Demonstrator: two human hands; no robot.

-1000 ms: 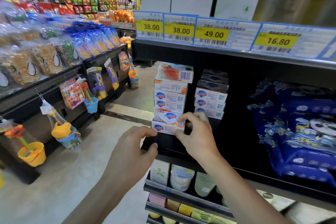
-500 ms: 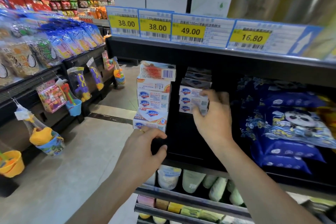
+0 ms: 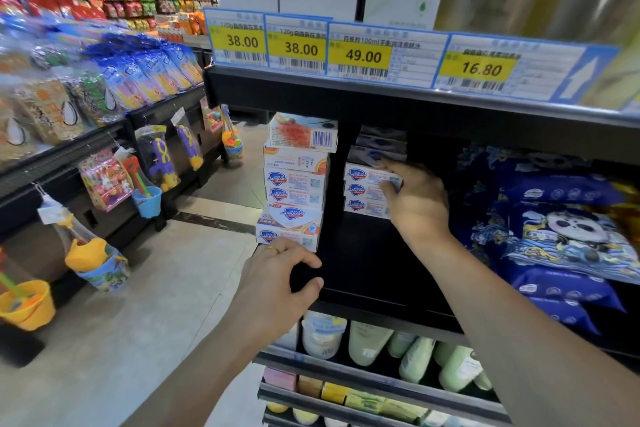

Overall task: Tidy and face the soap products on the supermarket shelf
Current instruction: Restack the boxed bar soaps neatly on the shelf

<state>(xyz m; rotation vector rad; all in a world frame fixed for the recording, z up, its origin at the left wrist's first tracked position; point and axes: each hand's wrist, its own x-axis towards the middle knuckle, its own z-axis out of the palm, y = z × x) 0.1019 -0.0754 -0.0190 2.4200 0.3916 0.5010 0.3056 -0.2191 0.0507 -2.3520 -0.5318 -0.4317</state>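
The soap boxes sat on a black shelf (image 3: 374,274) in two stacks, right under a row of yellow price tags (image 3: 360,54). The left stack (image 3: 296,184) stood at the very left end of the shelf and was kind of a mess: white boxes with a blue shield logo and orange corners, the top one turned so its barcode side faced out, and one near the bottom sat crooked with its big face tilted up. The right stack (image 3: 367,189) was set farther back, neater, three logo boxes showing in front with darker ones piled on top.

The right hand (image 3: 415,201) was reached into that right stack, fingers curled onto the right end of the top logo box, looked like a pinch on it. The left hand (image 3: 277,281) hovered just below the left stack, fingers loosely curled, nothing in it, a gold ring (image 3: 273,250) on one finger.

Blue panda-print packs (image 3: 561,229) filled the shelf to the right, pale green bottles (image 3: 415,354) below.
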